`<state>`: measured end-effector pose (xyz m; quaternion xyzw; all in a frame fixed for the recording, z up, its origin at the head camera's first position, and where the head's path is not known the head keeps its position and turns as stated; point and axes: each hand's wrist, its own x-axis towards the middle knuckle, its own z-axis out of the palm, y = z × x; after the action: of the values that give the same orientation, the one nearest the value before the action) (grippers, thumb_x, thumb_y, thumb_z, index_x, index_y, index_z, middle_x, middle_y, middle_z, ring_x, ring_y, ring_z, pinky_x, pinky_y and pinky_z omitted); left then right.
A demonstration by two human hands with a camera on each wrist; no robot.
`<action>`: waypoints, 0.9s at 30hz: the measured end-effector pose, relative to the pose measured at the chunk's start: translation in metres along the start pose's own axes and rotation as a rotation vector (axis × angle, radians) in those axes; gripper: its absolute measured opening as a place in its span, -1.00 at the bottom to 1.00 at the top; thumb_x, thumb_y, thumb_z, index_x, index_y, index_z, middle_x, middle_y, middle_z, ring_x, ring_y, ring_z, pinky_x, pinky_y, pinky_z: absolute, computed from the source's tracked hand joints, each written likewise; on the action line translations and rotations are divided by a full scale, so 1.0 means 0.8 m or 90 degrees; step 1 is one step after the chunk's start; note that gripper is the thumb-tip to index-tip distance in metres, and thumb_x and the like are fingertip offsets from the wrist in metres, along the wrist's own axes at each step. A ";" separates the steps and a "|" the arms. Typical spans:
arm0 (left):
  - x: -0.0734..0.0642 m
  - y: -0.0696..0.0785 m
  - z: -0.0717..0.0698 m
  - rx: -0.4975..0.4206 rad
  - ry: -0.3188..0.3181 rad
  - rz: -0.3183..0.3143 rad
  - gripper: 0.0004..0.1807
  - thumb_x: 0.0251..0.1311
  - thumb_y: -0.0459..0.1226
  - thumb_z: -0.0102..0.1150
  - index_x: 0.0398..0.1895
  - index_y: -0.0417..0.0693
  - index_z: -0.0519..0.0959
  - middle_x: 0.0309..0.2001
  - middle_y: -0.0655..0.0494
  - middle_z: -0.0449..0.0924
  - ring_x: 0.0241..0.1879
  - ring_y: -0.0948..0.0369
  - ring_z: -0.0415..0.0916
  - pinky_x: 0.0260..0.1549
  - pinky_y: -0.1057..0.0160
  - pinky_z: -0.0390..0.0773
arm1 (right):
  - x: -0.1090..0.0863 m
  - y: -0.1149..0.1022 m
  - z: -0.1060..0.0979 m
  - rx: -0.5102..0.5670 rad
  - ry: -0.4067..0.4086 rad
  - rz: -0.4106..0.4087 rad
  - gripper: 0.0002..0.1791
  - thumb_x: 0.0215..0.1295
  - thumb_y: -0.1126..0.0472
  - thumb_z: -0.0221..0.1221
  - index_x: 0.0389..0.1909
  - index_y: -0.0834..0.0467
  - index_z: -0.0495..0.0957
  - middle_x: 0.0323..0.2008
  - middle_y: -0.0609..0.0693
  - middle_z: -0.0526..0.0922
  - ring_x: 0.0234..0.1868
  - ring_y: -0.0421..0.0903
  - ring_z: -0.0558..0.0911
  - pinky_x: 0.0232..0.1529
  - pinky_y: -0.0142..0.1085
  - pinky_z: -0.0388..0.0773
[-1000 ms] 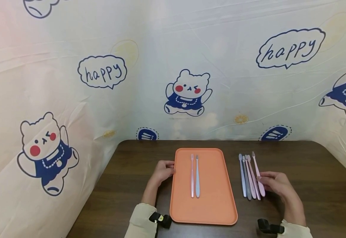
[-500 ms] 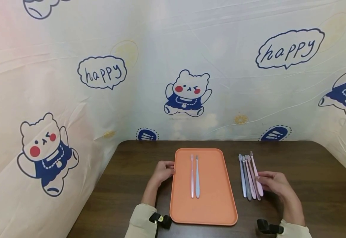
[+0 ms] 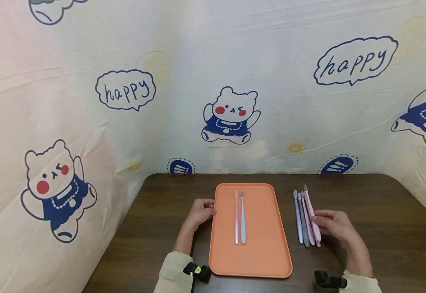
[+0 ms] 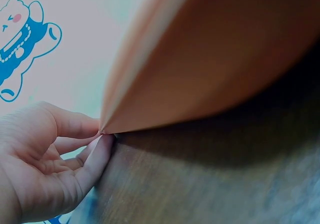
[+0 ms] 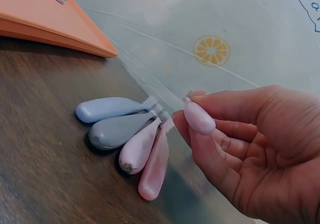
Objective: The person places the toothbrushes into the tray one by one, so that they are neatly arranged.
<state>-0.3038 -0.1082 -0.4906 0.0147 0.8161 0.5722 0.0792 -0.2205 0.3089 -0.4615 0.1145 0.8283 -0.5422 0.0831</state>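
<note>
With thumb and fingertips, my right hand (image 3: 337, 224) pinches a pink toothbrush (image 5: 200, 118); the handle's rounded end faces the right wrist camera. This brush is raised over a row lying on the table: a blue toothbrush (image 5: 106, 109), a grey toothbrush (image 5: 120, 130), a light pink toothbrush (image 5: 139, 148) and a darker pink toothbrush (image 5: 156, 169). In the head view it partly covers the rightmost one. My left hand (image 3: 200, 211) pinches the left rim of an orange tray (image 3: 264, 252). On the tray, a slim pink toothbrush (image 3: 236, 217) lies parallel to a blue toothbrush (image 3: 243, 224).
A dark wooden table (image 3: 154, 228) carries everything. Behind it hangs a pale curtain (image 3: 183, 134) printed with bears and lettering. Black wrist cameras sit at both cuffs, the right camera (image 3: 328, 280) just right of the tray's near corner.
My right hand has shifted slightly left with the pink toothbrush, from beside the row to over its rightmost brush. The left hand and tray have stayed put.
</note>
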 end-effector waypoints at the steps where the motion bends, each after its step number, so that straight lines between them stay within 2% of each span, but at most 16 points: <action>1: 0.000 0.000 0.000 -0.002 0.000 -0.001 -0.51 0.11 -0.51 0.20 0.18 -0.43 0.57 -0.07 -0.25 0.62 -0.25 0.19 0.59 -0.14 0.09 0.74 | 0.000 -0.001 0.001 0.002 0.001 0.001 -0.45 0.42 0.20 0.21 0.26 0.50 0.44 0.00 0.25 0.68 -0.23 -0.21 0.66 -0.17 -0.30 0.73; 10: 0.001 -0.002 -0.001 -0.003 0.001 0.004 -0.51 0.09 -0.53 0.20 0.17 -0.43 0.57 -0.09 -0.25 0.62 -0.27 0.21 0.58 -0.15 0.09 0.74 | 0.002 -0.007 0.009 0.000 0.001 -0.009 -0.44 0.43 0.19 0.20 0.28 0.50 0.42 0.08 0.34 0.65 -0.19 -0.20 0.66 -0.14 -0.26 0.74; 27: 0.001 -0.002 -0.001 -0.003 -0.001 0.004 -0.52 0.08 -0.53 0.19 0.16 -0.43 0.58 -0.11 -0.22 0.61 -0.28 0.22 0.56 -0.20 0.15 0.73 | 0.005 -0.013 0.025 -0.037 0.015 -0.038 -0.44 0.43 0.20 0.19 0.27 0.53 0.42 0.04 0.34 0.67 -0.21 -0.22 0.65 -0.20 -0.32 0.69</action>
<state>-0.3046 -0.1091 -0.4918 0.0174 0.8145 0.5745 0.0783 -0.2272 0.2865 -0.4613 0.0935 0.8475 -0.5190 0.0604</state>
